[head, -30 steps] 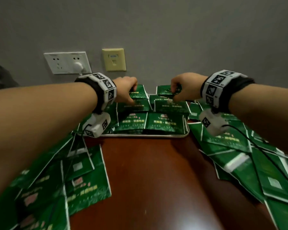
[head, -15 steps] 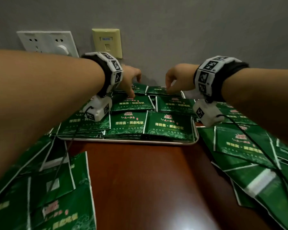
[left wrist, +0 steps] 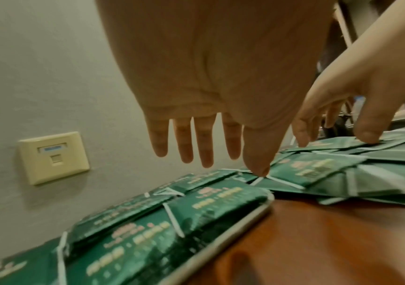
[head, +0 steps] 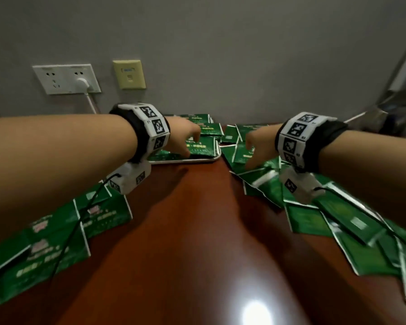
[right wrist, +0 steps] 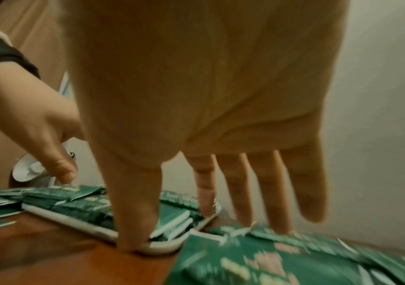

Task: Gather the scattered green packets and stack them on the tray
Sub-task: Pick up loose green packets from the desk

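Fingers [left wrist: 184, 140] of the left hand [head: 183, 137] are spread, nearly straight and hold nothing, above the green foil packets [head: 198, 146] stacked on the white rectangular tray [head: 185, 160] at 12 o'clock on the reddish-brown wooden table [head: 185, 231]. Right hand [head: 259, 146] likewise splayed and empty, over loose green packets [head: 263, 181] just beside the tray's 3 o'clock edge. Further scattered packets [head: 56, 231] lie at 9 o'clock. White wall socket [head: 66, 78] and cream data plate [head: 129, 74] noted on the wall behind.
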A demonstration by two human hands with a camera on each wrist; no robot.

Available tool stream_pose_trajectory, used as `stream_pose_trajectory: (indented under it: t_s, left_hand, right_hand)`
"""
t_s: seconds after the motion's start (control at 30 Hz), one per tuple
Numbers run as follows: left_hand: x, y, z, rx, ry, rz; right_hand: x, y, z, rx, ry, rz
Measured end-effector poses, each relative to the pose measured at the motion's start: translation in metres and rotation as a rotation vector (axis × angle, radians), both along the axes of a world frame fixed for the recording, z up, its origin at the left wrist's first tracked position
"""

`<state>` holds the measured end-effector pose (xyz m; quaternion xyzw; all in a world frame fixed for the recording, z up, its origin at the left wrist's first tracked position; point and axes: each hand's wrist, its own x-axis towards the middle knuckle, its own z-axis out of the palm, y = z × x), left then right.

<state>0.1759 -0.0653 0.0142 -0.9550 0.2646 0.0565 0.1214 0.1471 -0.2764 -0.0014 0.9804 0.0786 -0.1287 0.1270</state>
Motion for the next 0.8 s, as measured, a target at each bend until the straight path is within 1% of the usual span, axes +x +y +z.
stream_pose_trajectory:
  t_s: [0.07,0.1,0.17,0.23,0.27,0.33,0.43,0.53,0.63,0.7,0.8]
  left_hand:
    - [-0.032,-0.011,-0.008,0.014,0.029,-0.011]
    - [-0.047,-0.016,-0.012,0.018,0.036,-0.017]
    - [-0.073,-0.021,-0.019,0.003,0.046,-0.023]
    - [-0.095,-0.025,-0.025,-0.015,0.058,-0.023]
    - [-0.104,-0.025,-0.027,-0.016,0.067,-0.021]
    - [-0.12,-0.024,-0.03,-0.018,0.088,-0.002]
    - [-0.135,-0.016,-0.031,-0.011,0.108,0.025]
    - [-0.143,-0.005,-0.032,0.0,0.107,0.05]
    - [-0.147,0.001,-0.034,-0.013,0.111,0.08]
    - [-0.147,0.001,-0.037,-0.045,0.114,0.09]
    - [-0.15,0.0,-0.046,-0.096,0.094,0.065]
  right_hand:
    - [-0.035,-0.019,-0.017,-0.058,0.055,-0.08]
    - [-0.048,-0.026,-0.028,-0.084,0.051,-0.1]
    - [-0.071,-0.033,-0.046,-0.112,0.06,-0.114]
    - [-0.083,-0.037,-0.061,-0.129,0.078,-0.109]
    - [-0.085,-0.039,-0.065,-0.132,0.047,-0.105]
    - [-0.087,-0.041,-0.063,-0.12,-0.027,-0.11]
    - [-0.094,-0.034,-0.057,-0.102,-0.016,-0.142]
    - [-0.101,-0.026,-0.054,-0.089,-0.069,-0.092]
    - [-0.114,-0.013,-0.049,-0.012,-0.107,-0.041]
    - [-0.123,0.003,-0.051,0.104,-0.111,0.023]
    - [-0.143,0.03,-0.055,0.328,-0.096,0.239]
